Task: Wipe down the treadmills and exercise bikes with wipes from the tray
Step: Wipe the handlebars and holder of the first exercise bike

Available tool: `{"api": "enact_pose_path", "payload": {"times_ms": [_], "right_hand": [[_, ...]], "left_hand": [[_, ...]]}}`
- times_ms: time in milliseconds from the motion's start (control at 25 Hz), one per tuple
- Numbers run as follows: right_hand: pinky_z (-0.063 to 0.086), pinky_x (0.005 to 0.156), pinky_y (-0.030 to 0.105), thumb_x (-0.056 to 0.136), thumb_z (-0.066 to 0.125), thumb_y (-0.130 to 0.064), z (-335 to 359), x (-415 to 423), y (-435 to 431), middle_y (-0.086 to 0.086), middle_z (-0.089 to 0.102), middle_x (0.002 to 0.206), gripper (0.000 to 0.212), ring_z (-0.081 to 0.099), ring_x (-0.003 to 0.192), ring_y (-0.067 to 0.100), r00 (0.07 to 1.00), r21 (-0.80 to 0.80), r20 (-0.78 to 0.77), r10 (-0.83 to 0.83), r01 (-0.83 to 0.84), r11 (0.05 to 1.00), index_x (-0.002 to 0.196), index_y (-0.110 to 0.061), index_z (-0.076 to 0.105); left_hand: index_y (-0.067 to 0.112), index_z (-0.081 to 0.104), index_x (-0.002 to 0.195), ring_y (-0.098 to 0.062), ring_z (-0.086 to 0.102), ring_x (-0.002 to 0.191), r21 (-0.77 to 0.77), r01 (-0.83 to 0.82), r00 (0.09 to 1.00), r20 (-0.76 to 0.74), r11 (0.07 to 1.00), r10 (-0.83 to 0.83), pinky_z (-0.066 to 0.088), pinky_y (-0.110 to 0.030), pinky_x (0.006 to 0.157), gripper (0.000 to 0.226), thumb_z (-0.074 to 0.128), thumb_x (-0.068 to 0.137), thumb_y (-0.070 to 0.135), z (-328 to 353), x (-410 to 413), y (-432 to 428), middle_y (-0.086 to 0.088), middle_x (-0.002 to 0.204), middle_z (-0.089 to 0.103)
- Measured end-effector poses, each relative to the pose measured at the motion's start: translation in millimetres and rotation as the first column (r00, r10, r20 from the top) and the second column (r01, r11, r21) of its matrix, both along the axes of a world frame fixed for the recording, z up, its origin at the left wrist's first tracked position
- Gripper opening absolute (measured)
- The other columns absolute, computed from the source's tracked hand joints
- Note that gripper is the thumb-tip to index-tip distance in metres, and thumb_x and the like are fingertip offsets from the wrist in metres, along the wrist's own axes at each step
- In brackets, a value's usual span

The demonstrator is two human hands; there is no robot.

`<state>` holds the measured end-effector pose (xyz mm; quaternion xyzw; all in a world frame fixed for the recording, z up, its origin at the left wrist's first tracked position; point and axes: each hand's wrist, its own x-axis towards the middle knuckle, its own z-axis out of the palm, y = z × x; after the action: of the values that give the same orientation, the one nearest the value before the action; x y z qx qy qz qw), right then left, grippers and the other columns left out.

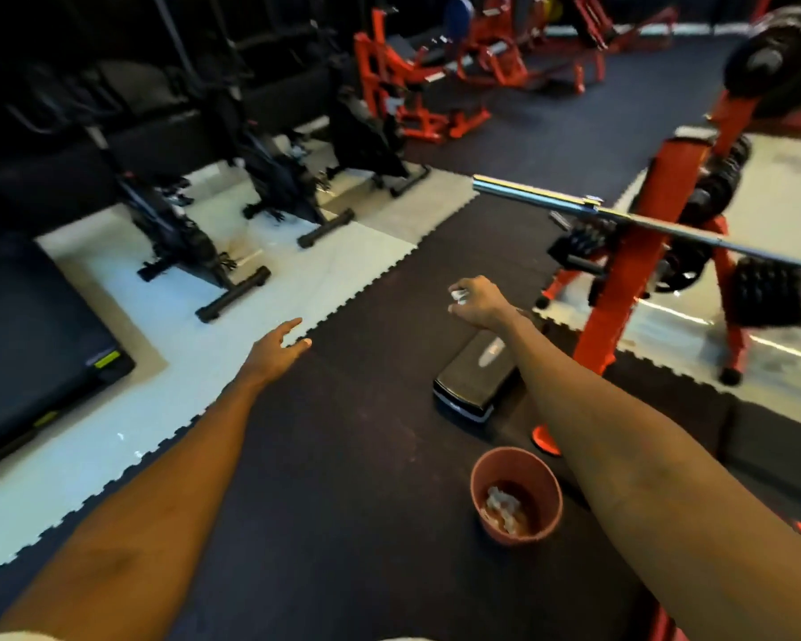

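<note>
Two bare forearms reach ahead of us over dark, speckled rubber mats. Nearest, a round salmon-pink bucket [523,534] holds crumpled white wipes [502,506]. Our left hand [276,347] is spread, grasping nothing. Our right hand [479,300] pinches a balled wipe [458,294], showing no long axis, beside a glossy black step platform [475,377]. Beyond, three black exercise bikes [287,187] point up-left on pale tiles.
</note>
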<state>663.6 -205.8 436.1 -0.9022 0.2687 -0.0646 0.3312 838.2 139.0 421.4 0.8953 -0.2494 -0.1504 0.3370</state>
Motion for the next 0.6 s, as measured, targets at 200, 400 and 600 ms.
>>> {"api": "enact_pose_path", "payload": {"times_ms": [200, 400, 600], "right_hand": [[0.048, 0.097, 0.036, 0.088, 0.073, -0.019, 64.9, 124.9, 38.7, 0.018, 0.057, 0.13, 0.047, 0.061, 0.114, 0.032, 0.979, -0.114, 0.088, 0.182, -0.172, 0.978, 0.131, -0.005, 0.061], [0.043, 0.099, 0.039, 0.09, 0.07, -0.021, 123.0, 245.6, 71.5, 0.02, 0.058, 0.13, 0.045, 0.053, 0.123, 0.036, 0.925, -0.246, 0.186, 0.33, -0.282, 0.927, 0.131, -0.005, 0.06], [0.046, 0.1, 0.038, 0.083, 0.072, -0.025, 170.7, 356.7, 82.6, 0.018, 0.058, 0.128, 0.048, 0.056, 0.12, 0.036, 0.875, -0.293, 0.229, 0.427, -0.356, 0.887, 0.128, -0.012, 0.062]], "left_hand": [[0.027, 0.047, 0.149, -0.029, 0.045, 0.139, -0.054, -0.173, 0.977, 0.117, 0.983, 0.178, 0.038, -0.043, 0.111, 0.057, 0.066, 0.097, 0.037, 63.3, 67.4, 63.1, -0.009, 0.152, 0.048], [0.024, 0.044, 0.151, -0.027, 0.042, 0.141, -0.083, -0.326, 0.921, 0.197, 0.942, 0.336, 0.037, -0.042, 0.11, 0.061, 0.067, 0.096, 0.038, 112.9, 137.4, 110.7, -0.007, 0.154, 0.045], [0.019, 0.046, 0.15, -0.029, 0.047, 0.137, -0.028, -0.416, 0.86, 0.313, 0.909, 0.403, 0.038, -0.042, 0.114, 0.062, 0.069, 0.095, 0.035, 159.8, 211.5, 146.6, -0.011, 0.151, 0.049]]}}
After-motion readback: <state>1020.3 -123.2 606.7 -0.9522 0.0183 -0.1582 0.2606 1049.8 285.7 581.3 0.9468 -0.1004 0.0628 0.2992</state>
